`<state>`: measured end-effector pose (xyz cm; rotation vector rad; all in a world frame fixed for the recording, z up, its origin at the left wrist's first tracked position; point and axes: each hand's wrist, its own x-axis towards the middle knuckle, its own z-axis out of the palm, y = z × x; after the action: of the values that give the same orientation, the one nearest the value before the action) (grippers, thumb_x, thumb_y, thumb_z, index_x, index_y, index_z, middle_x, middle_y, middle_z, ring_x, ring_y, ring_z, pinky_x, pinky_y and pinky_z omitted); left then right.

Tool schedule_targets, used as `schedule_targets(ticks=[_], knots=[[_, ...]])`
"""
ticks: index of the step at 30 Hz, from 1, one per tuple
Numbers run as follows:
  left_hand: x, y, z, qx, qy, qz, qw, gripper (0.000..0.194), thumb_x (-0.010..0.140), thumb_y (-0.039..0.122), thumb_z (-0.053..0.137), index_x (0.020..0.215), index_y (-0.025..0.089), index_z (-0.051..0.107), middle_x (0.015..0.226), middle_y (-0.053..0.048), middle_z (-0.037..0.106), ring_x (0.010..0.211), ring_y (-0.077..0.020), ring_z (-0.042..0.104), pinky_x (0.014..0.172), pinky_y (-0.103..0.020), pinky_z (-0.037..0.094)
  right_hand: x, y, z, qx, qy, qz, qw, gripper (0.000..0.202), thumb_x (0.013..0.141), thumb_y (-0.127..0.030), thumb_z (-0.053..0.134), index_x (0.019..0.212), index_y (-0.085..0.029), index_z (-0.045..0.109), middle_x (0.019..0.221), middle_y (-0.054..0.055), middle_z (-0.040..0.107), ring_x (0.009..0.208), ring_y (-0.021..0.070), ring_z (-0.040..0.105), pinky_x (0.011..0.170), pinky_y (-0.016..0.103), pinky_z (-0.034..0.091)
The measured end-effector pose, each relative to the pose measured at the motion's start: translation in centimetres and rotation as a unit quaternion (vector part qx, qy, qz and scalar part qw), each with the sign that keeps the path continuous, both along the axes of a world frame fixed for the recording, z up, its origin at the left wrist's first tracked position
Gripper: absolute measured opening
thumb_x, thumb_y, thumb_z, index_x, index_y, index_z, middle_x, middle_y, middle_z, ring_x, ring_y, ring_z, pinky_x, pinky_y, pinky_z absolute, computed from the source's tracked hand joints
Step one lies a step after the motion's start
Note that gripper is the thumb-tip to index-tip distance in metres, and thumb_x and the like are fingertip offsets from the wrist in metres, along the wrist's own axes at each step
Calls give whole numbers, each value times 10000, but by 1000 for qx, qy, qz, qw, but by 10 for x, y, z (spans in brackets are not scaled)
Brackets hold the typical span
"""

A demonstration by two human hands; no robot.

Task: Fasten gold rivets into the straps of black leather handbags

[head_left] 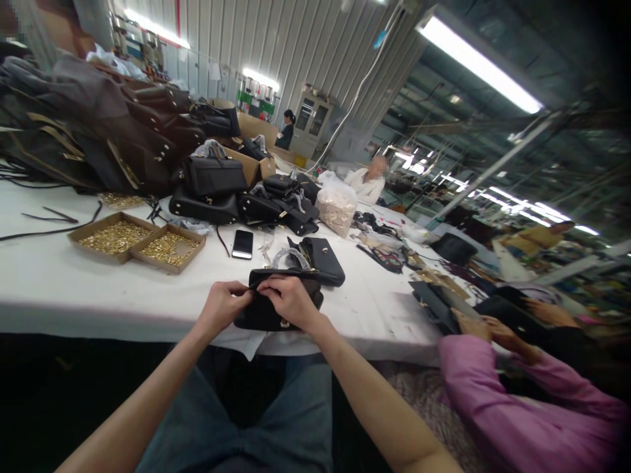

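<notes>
A black handbag lies in front of me at the table's near edge, with a gold clasp on its lower front. My left hand pinches the bag's upper left edge. Close beside it, my right hand is closed on the same upper edge, its fingers bent over the bag. Whatever small part may sit between the fingertips is hidden. Clear plastic wrap covers the handle behind my hands. A second black handbag lies just behind, touching or nearly touching the first.
Two cardboard trays of small gold fittings stand at the left. A phone lies behind the bags. Piled black handbags fill the back left. On the right, a co-worker in a pink sleeve handles a dark piece.
</notes>
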<state>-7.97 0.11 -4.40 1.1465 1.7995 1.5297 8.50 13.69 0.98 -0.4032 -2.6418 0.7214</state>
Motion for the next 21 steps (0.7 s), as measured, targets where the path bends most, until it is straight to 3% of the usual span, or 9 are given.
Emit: schedule_targets(ticks=[6, 12, 16, 21], knots=[[-1, 6, -12, -1, -4, 16, 1000, 279, 859, 365, 721, 878, 144, 890, 786, -54, 818, 778, -231, 726, 669, -280, 464, -1, 9, -15, 43, 34, 5, 998, 233, 1031, -130, 713, 1066, -293, 876, 1089, 22, 802, 1014, 193, 762, 925, 287, 581], [-4, 10, -19, 8, 0, 20, 1000, 270, 857, 356, 710, 843, 147, 879, 771, -53, 814, 770, -227, 729, 668, -284, 460, -3, 15, -35, 47, 67, 9, 997, 242, 1042, -143, 703, 1127, -303, 862, 1136, 20, 803, 1030, 212, 770, 960, 321, 597], [-3, 11, -19, 5, 0, 22, 1000, 278, 851, 370, 714, 827, 144, 873, 752, -52, 805, 756, -222, 719, 652, -280, 446, -1, 14, -38, 67, 75, -8, 995, 158, 1049, -215, 733, 1161, -274, 827, 1159, 41, 798, 1066, 235, 765, 993, 344, 590], [-2, 13, -22, 7, -9, 23, 1000, 272, 843, 355, 702, 814, 142, 868, 728, -41, 787, 730, -207, 697, 629, -271, 426, 1, 12, -32, 120, 31, 9, 992, 169, 1090, -220, 651, 1148, -276, 799, 1188, 51, 775, 1064, 229, 748, 923, 324, 574]])
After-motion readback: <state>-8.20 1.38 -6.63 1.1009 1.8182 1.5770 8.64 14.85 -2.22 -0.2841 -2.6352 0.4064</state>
